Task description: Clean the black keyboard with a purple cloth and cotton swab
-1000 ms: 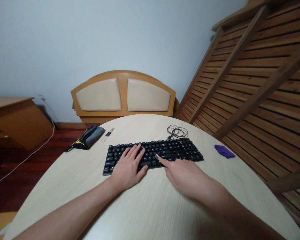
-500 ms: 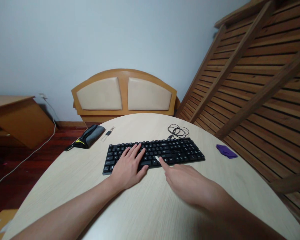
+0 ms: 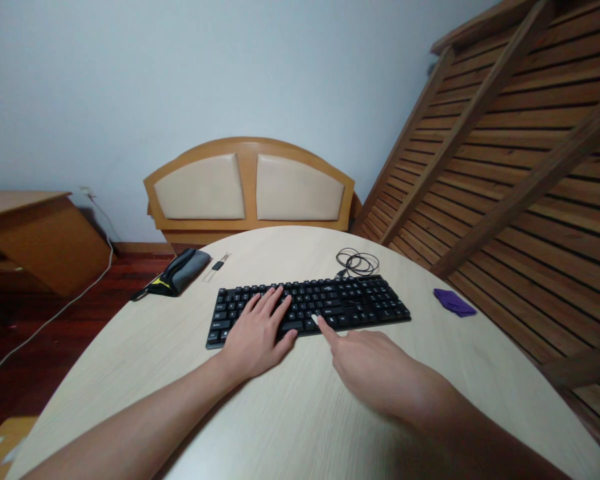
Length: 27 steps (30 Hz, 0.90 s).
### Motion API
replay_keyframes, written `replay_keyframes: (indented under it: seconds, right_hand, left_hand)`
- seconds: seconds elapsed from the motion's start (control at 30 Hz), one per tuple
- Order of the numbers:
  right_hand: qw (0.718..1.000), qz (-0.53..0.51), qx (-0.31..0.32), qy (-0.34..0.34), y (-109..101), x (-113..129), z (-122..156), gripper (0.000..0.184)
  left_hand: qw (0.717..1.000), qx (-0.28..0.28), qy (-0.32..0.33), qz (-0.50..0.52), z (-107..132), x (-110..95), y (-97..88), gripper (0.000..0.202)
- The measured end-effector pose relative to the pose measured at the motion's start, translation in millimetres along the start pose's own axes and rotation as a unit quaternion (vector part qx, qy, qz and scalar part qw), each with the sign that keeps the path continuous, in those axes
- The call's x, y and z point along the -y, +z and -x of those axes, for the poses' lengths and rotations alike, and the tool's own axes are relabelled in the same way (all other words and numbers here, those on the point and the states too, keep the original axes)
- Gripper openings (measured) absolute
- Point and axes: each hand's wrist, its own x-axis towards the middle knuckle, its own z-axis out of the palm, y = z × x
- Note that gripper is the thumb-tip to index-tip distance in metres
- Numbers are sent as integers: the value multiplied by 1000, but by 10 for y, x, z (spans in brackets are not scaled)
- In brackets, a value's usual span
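Note:
A black keyboard (image 3: 350, 303) lies on the pale round table (image 3: 300, 413). My left hand (image 3: 257, 333) rests flat on its left half, fingers spread over the keys and thumb by the front edge. From the right, my right hand (image 3: 373, 363) reaches in with its index finger pointing at the lower middle keys. At that fingertip is a small white piece (image 3: 315, 319), low over or touching the keys; its kind is too small to make out. The other fingers of this hand are curled under and mostly hidden.
Behind the keyboard lies its coiled black cable (image 3: 357, 262). A folded purple cloth (image 3: 454, 303) is at the right. On the left are a dark grey pouch with yellow trim (image 3: 183, 272) and a small black piece with wire loops (image 3: 217, 265). Slatted wood (image 3: 505, 200) leans at right.
Both hands keep nearly the same places on the keyboard. The right hand and its white piece have shifted only very slightly, and the whole view has moved a touch.

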Motion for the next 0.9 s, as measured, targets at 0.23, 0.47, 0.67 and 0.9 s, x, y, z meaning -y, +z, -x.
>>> replay_keyframes:
  seconds: [0.23,0.47,0.67,0.9]
  right_hand:
    - [994,-49,-27,98,-54,-61,-122,60]
    - [992,-76,-40,94,-3,-135,-220,57]
    - [993,-88,-38,74,24,-157,-184,58]
    - [992,-94,-39,71,16,-179,-152,56]
  left_hand:
    - [1000,12,-1,-5,-6,2,-1,63]
    - [1000,16,0,-6,-8,-4,-19,63]
    - [1000,1,0,6,-2,-2,-3,62]
    - [1000,3,0,11,-9,3,-1,62]
